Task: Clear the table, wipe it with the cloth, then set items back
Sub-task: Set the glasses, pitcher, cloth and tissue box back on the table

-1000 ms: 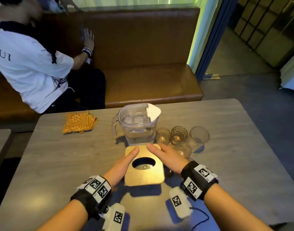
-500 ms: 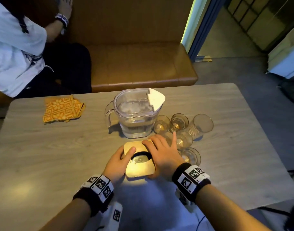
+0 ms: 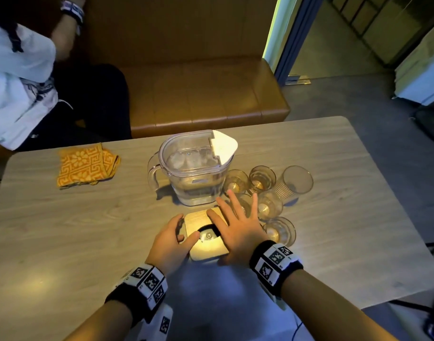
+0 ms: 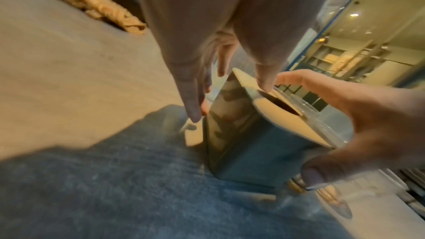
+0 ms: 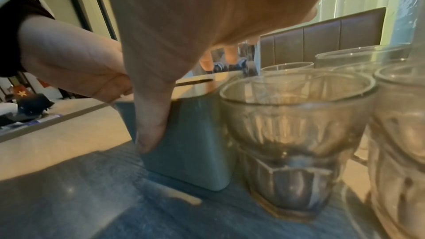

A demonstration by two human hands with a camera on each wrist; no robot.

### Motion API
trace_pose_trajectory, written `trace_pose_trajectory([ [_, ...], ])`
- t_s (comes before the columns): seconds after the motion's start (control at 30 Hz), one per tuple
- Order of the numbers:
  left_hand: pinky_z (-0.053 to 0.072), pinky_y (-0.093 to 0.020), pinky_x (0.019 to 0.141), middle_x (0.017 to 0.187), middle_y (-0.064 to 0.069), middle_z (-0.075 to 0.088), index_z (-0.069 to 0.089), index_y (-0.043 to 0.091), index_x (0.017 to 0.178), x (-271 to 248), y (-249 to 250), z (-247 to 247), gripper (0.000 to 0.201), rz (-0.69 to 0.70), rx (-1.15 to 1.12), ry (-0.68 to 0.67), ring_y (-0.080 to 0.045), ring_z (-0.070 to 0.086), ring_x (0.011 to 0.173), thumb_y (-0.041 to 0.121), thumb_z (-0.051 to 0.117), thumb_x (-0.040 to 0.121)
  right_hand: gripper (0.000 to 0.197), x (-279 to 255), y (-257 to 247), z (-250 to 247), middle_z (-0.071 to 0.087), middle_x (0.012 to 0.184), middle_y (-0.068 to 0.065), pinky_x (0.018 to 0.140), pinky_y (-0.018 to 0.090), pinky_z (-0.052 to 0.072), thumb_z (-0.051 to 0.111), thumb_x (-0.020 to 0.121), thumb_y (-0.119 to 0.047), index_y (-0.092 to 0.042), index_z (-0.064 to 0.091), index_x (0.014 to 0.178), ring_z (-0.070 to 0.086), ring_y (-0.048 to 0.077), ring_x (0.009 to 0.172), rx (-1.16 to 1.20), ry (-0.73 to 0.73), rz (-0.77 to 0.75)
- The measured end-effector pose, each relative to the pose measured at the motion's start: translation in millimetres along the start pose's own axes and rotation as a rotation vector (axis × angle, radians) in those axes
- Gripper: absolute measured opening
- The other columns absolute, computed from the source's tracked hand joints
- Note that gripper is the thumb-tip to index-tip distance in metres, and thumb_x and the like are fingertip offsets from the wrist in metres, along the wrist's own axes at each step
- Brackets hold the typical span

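Observation:
A grey box with a wooden lid (image 3: 201,219) that has an oval hole stands on the table (image 3: 63,242) just in front of the clear water jug (image 3: 196,168). My left hand (image 3: 185,231) grips the box's left edge, thumb on the lid and fingers down the side (image 4: 193,104). My right hand (image 3: 238,227) lies over the lid's right half with fingers straight and spread. Its thumb (image 5: 151,124) presses the box's grey wall (image 5: 195,143). An orange patterned cloth (image 3: 86,164) lies folded at the far left of the table.
Several drinking glasses (image 3: 262,178) cluster right of the jug and box, one (image 5: 294,124) touching the box's right side. A brown bench (image 3: 198,89) runs behind the table, and a person in a white shirt (image 3: 19,82) sits there at the left.
My right hand slid further over the lid and spread its fingers. My left fingers wrapped down the box's left side. The head view dipped closer to the table.

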State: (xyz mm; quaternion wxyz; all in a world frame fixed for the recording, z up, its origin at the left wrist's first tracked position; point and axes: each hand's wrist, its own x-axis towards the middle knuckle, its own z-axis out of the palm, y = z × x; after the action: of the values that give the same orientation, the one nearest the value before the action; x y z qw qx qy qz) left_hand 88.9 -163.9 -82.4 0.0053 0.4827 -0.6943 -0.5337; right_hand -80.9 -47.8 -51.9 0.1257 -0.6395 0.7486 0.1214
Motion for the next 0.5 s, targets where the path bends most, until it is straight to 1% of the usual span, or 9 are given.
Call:
trace_pose_trajectory([
  [0.03,0.051,-0.032,0.095,0.131,0.012,0.051,0.040,0.031,0.141,-6.3,3.1,-4.4,0.072,0.029,0.061,0.015,-0.005,0.059,0.106,0.045,0.075,0.079,0.118,-5.8,-0.8,-2.3,0.020,0.158,0.017,0.099,0.082,-0.006,0.062,0.056,-0.083,-0.021,0.026,0.149,0.002,0.043,0.148,-0.004,0.012,0.004],
  [0.07,0.049,-0.029,0.096,0.130,0.016,0.047,0.039,0.034,0.140,-14.8,6.8,-9.4,0.075,0.075,0.156,0.014,-0.004,0.056,0.109,0.049,0.076,0.076,0.115,-13.4,-1.3,-4.1,0.024,0.157,0.015,0.099,0.082,-0.005,0.062,0.058,-0.082,-0.022,0.026,0.150,0.003,0.042,0.148,-0.003,0.029,0.012],
  [0.17,0.042,-0.026,0.102,0.136,0.023,0.036,0.035,0.040,0.142,-35.7,11.8,-21.7,0.075,0.236,0.546,-0.089,-0.002,0.044,0.120,0.061,0.068,0.078,0.098,-34.3,0.3,-3.3,0.052,0.138,0.004,0.099,0.082,0.002,0.070,0.064,-0.071,-0.024,0.036,0.144,0.024,0.036,0.145,-0.001,0.063,0.021],
  [0.23,0.039,-0.025,0.104,0.142,0.023,0.033,0.036,0.038,0.144,-39.5,8.9,-22.3,0.070,0.333,0.705,-0.163,-0.003,0.041,0.126,0.065,0.057,0.082,0.086,-40.2,0.7,1.1,0.062,0.126,0.000,0.099,0.083,0.004,0.074,0.068,-0.061,-0.025,0.043,0.140,0.035,0.031,0.141,-0.022,0.080,0.023],
  [0.27,0.038,-0.024,0.105,0.144,0.021,0.033,0.039,0.037,0.143,-38.2,7.8,-21.7,0.068,0.348,0.730,-0.181,-0.003,0.040,0.127,0.066,0.051,0.083,0.081,-40.5,0.8,3.3,0.064,0.123,-0.002,0.098,0.084,0.005,0.075,0.069,-0.057,-0.025,0.046,0.137,0.038,0.029,0.139,-0.016,0.098,0.035],
  [0.33,0.039,-0.023,0.104,0.145,0.021,0.035,0.049,0.034,0.139,-31.8,6.1,-21.4,0.068,0.319,0.702,-0.178,-0.004,0.044,0.126,0.065,0.040,0.079,0.074,-38.2,-0.3,5.2,0.067,0.117,-0.005,0.097,0.085,0.009,0.078,0.067,-0.051,-0.025,0.052,0.132,0.044,0.026,0.135,0.021,0.154,0.065],
  [0.4,0.041,-0.025,0.103,0.147,0.020,0.036,0.055,0.032,0.136,-23.6,4.4,-20.8,0.060,0.319,0.667,-0.159,-0.006,0.048,0.125,0.061,0.045,0.084,0.071,-35.1,-2.5,4.9,0.069,0.113,-0.007,0.097,0.084,0.010,0.079,0.066,-0.047,-0.024,0.054,0.128,0.047,0.025,0.133,0.055,0.206,0.098],
  [0.47,0.042,-0.028,0.103,0.149,0.020,0.034,0.056,0.031,0.135,-17.3,2.3,-21.0,0.049,0.332,0.667,-0.148,-0.007,0.048,0.125,0.052,0.055,0.091,0.069,-32.2,-3.5,4.7,0.070,0.111,-0.007,0.098,0.082,0.008,0.080,0.066,-0.046,-0.024,0.054,0.126,0.048,0.024,0.133,0.084,0.241,0.122],
  [0.5,0.043,-0.029,0.103,0.150,0.021,0.034,0.056,0.031,0.135,-14.8,1.3,-21.5,0.047,0.339,0.668,-0.142,-0.007,0.048,0.126,0.050,0.056,0.092,0.069,-30.4,-3.4,5.0,0.070,0.111,-0.008,0.099,0.080,0.007,0.081,0.065,-0.045,-0.024,0.054,0.126,0.048,0.025,0.133,0.101,0.244,0.132],
])
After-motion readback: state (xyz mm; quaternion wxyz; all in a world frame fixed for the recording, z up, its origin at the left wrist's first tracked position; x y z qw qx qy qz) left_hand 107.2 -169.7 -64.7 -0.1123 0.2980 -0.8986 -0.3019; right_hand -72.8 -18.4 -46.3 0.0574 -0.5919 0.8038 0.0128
